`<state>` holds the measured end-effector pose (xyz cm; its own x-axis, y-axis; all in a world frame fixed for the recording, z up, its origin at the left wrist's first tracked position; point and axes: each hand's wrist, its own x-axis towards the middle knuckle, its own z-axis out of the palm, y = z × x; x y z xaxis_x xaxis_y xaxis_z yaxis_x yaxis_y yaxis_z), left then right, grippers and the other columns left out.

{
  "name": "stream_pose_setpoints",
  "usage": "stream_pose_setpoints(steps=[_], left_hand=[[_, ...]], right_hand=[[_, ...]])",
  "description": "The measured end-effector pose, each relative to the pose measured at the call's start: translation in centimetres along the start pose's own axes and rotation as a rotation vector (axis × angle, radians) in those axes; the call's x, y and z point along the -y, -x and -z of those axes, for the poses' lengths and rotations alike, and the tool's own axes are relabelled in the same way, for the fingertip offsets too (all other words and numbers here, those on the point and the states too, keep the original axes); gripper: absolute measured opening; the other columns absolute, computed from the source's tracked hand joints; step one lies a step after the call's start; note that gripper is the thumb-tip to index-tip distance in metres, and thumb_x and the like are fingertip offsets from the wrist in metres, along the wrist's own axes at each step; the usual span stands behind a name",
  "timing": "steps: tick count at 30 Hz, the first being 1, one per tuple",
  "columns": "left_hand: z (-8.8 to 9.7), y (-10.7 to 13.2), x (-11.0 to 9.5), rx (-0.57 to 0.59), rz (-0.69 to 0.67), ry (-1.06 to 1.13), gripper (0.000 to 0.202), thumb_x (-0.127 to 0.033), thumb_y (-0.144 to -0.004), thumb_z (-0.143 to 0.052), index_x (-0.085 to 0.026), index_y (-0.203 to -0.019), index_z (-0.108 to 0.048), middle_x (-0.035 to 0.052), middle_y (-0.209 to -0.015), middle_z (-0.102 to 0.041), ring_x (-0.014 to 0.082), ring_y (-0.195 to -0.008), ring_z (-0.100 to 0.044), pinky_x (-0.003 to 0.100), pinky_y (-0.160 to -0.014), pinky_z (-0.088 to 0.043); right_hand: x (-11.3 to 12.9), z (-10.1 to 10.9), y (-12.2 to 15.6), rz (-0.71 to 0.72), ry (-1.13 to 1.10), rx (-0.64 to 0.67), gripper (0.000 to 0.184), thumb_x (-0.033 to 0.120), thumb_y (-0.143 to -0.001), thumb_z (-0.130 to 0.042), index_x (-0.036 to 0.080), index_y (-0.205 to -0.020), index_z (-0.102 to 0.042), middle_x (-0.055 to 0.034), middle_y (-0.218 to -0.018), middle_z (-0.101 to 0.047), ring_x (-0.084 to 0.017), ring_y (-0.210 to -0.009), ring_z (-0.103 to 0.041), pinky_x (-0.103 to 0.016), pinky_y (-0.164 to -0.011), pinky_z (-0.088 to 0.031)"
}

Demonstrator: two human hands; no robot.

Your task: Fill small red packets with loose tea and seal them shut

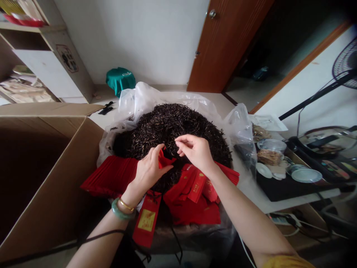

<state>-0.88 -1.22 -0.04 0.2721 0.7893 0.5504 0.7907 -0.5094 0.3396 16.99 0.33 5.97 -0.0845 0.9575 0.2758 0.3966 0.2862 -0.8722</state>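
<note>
A large heap of dark, dry, twisted leaves (178,119) that look like loose tea lies in a clear plastic bag (192,98). My left hand (150,163), with a green bangle and a gold one at its wrist, curls around a small red packet (165,160) whose mouth gapes upward. Beside it, my right hand (195,150) is pinched just above the heap; what its fingertips hold, if anything, is too small to make out. A row of red packets (111,175) stands at the left, and more red packets (195,182) are fanned out under my right forearm.
An open cardboard box (64,175) stands at the left. A red packet with a gold label (146,219) lies near my body. At the right, a black tray (275,191) bears lidded dishes and cups. A wooden door (220,48) stands behind, and a fan (346,63) at the far right.
</note>
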Motion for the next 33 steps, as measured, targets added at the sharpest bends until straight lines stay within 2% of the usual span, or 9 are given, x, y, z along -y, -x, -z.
stream_pose_setpoints(steps=[4, 6, 9, 13, 18, 21, 24, 28, 33], left_hand=[[-0.2, 0.1, 0.0, 0.002, 0.063, 0.030, 0.093, -0.042, -0.067, -0.079, -0.017, -0.140, -0.028, 0.0116, -0.113, -0.065, 0.0244, -0.095, -0.069, 0.027, -0.065, -0.056], [-0.3, 0.1, -0.1, -0.006, 0.051, 0.037, 0.095, -0.042, -0.068, -0.078, -0.017, -0.142, -0.025, 0.0122, -0.113, -0.065, 0.0247, -0.095, -0.069, 0.027, -0.064, -0.056], [-0.4, 0.1, -0.1, -0.028, 0.018, 0.044, 0.096, -0.042, -0.068, -0.078, -0.016, -0.143, -0.024, 0.0135, -0.112, -0.065, 0.0252, -0.095, -0.069, 0.028, -0.064, -0.056], [-0.3, 0.0, 0.0, -0.017, 0.065, 0.055, 0.102, -0.041, -0.067, -0.079, -0.015, -0.145, -0.020, 0.0128, -0.112, -0.065, 0.0246, -0.094, -0.068, 0.029, -0.070, -0.056], [-0.4, -0.1, 0.0, -0.015, 0.153, 0.060, 0.112, -0.039, -0.063, -0.081, -0.017, -0.148, -0.011, 0.0086, -0.107, -0.068, 0.0249, -0.093, -0.066, 0.032, -0.072, -0.055], [-0.6, -0.1, 0.0, -0.022, 0.162, 0.049, 0.111, -0.042, -0.064, -0.079, -0.014, -0.148, -0.013, 0.0091, -0.104, -0.068, 0.0265, -0.094, -0.064, 0.034, -0.071, -0.055], [-0.9, 0.0, 0.0, -0.019, 0.161, 0.042, 0.108, -0.043, -0.065, -0.078, -0.014, -0.148, -0.014, 0.0085, -0.100, -0.068, 0.0265, -0.092, -0.063, 0.034, -0.072, -0.055], [-1.3, 0.2, 0.1, -0.036, 0.135, 0.039, 0.106, -0.041, -0.067, -0.076, -0.015, -0.149, -0.013, 0.0078, -0.098, -0.067, 0.0257, -0.090, -0.062, 0.034, -0.073, -0.054], [-1.3, 0.2, 0.1, -0.025, 0.148, 0.109, 0.104, -0.036, -0.066, -0.078, -0.015, -0.149, -0.018, 0.0070, -0.095, -0.067, 0.0252, -0.087, -0.061, 0.036, -0.075, -0.053]], right_hand=[[0.2, -0.5, -0.1, 0.107, 0.240, 0.076, 0.020, 0.023, -0.078, -0.067, 0.017, -0.097, -0.070, -0.0067, -0.098, -0.067, -0.011, -0.062, -0.063, -0.027, -0.066, -0.055], [0.2, -1.3, 0.0, 0.115, 0.322, 0.158, 0.027, 0.019, -0.076, -0.070, 0.019, -0.103, -0.069, -0.0056, -0.096, -0.068, -0.011, -0.062, -0.063, -0.027, -0.070, -0.054], [0.4, -2.4, 0.2, 0.132, 0.378, 0.152, 0.017, 0.013, -0.080, -0.064, 0.018, -0.095, -0.072, -0.0059, -0.087, -0.071, -0.015, -0.070, -0.066, -0.028, -0.073, -0.053], [0.6, -2.0, 0.1, 0.165, 0.257, 0.032, 0.013, 0.019, -0.083, -0.062, 0.018, -0.084, -0.074, -0.0062, -0.084, -0.074, -0.017, -0.074, -0.068, -0.029, -0.072, -0.053], [-0.4, -0.1, 0.0, -0.051, 0.061, -0.067, 0.025, 0.035, -0.083, -0.058, 0.016, -0.092, -0.072, -0.0053, -0.075, -0.071, -0.016, -0.060, -0.064, -0.025, -0.052, -0.051], [-0.9, -0.1, 0.5, -0.016, 0.134, 0.019, 0.024, 0.030, -0.077, -0.065, 0.017, -0.096, -0.071, -0.0051, -0.084, -0.071, -0.013, -0.061, -0.063, -0.025, -0.060, -0.053], [-0.7, -0.6, 1.1, -0.005, 0.168, 0.144, 0.015, 0.024, -0.076, -0.068, 0.018, -0.090, -0.072, -0.0023, -0.077, -0.071, -0.012, -0.059, -0.062, -0.025, -0.062, -0.052], [0.1, -1.2, 1.6, 0.070, 0.219, 0.150, 0.009, 0.021, -0.082, -0.064, 0.018, -0.082, -0.072, -0.0028, -0.078, -0.071, -0.012, -0.061, -0.063, -0.024, -0.064, -0.052], [-0.6, -1.7, 1.8, 0.219, 0.355, 0.190, 0.011, 0.016, -0.079, -0.068, 0.018, -0.088, -0.073, -0.0056, -0.087, -0.070, -0.016, -0.078, -0.066, -0.028, -0.074, -0.052]])
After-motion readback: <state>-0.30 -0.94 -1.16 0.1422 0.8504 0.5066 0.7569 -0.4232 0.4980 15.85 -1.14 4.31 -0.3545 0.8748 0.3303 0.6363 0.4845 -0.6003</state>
